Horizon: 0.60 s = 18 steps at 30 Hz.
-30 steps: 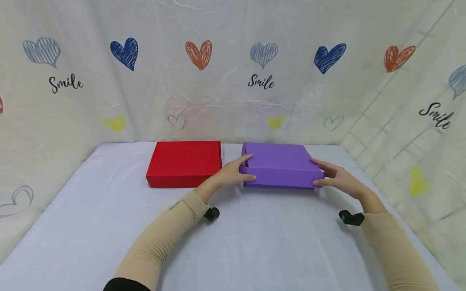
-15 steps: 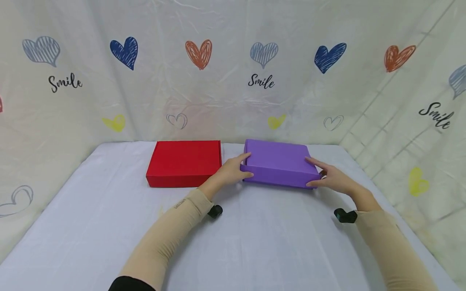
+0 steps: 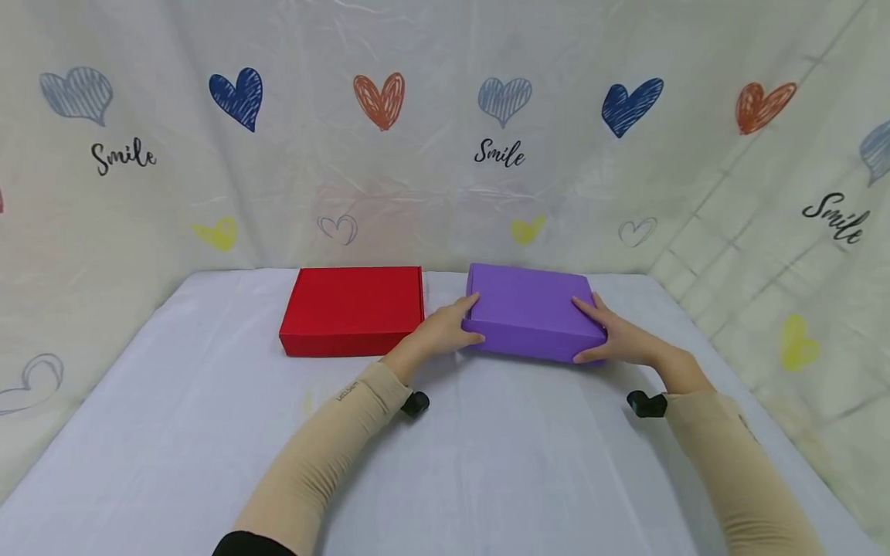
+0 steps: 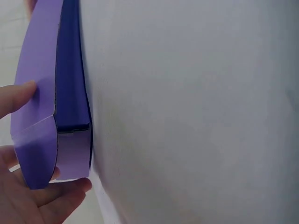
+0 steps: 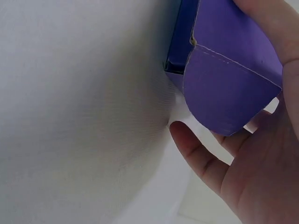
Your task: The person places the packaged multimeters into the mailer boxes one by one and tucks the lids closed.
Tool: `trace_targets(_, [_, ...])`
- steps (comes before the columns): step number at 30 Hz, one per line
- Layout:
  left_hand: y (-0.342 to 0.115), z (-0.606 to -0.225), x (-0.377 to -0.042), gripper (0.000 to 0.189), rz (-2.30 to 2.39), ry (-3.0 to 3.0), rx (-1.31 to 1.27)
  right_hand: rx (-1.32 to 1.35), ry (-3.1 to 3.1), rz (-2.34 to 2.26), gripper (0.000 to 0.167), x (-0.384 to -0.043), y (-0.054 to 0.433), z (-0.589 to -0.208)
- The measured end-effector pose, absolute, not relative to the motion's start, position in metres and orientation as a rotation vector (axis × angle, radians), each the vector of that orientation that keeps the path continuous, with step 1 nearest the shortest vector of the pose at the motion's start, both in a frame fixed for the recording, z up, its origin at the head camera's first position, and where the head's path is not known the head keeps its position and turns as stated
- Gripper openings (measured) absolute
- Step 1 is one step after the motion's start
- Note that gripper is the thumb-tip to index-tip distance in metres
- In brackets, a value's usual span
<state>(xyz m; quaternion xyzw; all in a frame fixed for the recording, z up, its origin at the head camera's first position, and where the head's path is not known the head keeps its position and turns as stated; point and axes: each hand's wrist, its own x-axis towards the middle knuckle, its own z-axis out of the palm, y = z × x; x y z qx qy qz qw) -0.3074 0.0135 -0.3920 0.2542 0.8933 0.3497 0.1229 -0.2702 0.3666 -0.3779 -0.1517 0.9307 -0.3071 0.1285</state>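
Observation:
A purple cardboard mailer box (image 3: 531, 297) sits right of centre at the back of the table, slightly turned. My left hand (image 3: 445, 328) holds its left front corner, thumb on the front flap (image 4: 39, 93) and fingers at the end. At the other corner my right hand (image 3: 619, 332) grips the same flap, thumb in front and fingers over the top and side. In both wrist views the lid's front flap stands out from the dark blue lower front wall (image 4: 72, 70). Rounded side tabs (image 5: 224, 88) on the flap show outside the box, beside my fingers.
A closed red box (image 3: 351, 309) lies just left of the purple one, close to my left wrist. White cloth (image 3: 521, 455) covers the table. Behind it hangs a pale curtain (image 3: 431, 185) printed with hearts and "Smile".
My right hand has shifted left along with the box's right end. The box has turned a little, and its back left corner has moved slightly right. The left hand stays at its corner.

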Motion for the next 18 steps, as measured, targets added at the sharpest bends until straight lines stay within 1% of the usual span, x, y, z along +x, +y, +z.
trace_targets(9, [0.0163, -0.3943, -0.3053, 0.091, 0.945, 2.562, 0.733, -0.455, 2.729, -0.873, 0.117, -0.2654, 0.362, -0.3785])
trace_targets(18, [0.0169, -0.3973, -0.3042, 0.094, 0.826, 2.565, 0.735, -0.444, 2.77, -0.802, 0.114, -0.2659, 0.3623, -0.3845])
